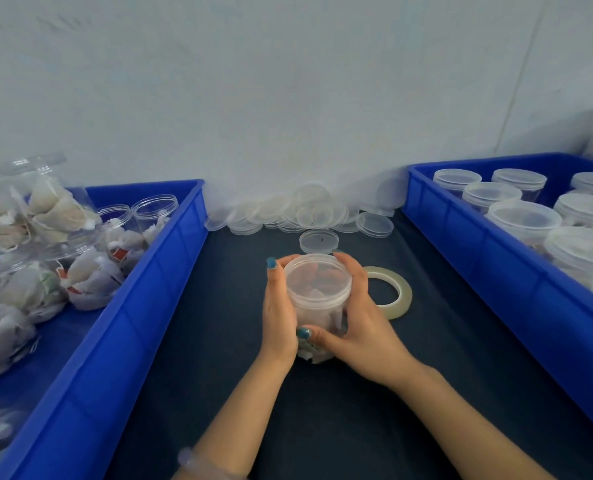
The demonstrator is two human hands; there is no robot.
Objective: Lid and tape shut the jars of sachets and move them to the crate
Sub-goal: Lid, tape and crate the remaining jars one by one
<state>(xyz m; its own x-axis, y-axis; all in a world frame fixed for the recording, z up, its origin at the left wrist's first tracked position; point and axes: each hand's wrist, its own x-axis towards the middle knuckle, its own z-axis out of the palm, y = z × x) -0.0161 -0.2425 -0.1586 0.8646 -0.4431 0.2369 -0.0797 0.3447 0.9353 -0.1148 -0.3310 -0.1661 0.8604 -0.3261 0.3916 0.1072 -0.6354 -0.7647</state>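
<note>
Now both hands, left hand point(278, 308) and right hand point(364, 323), wrap their fingers around the lidded jar of sachets point(317, 299) on the bench point(219, 358), tape roll point(390, 292) just beside.

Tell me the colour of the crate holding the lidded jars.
The crate is plain bright blue, clearest in the head view.

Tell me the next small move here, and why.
Probably let the right hand go for the tape: the jar, gripped by it and the left hand, already seems lidded, and the tape lies just right of it, untouched.
</note>
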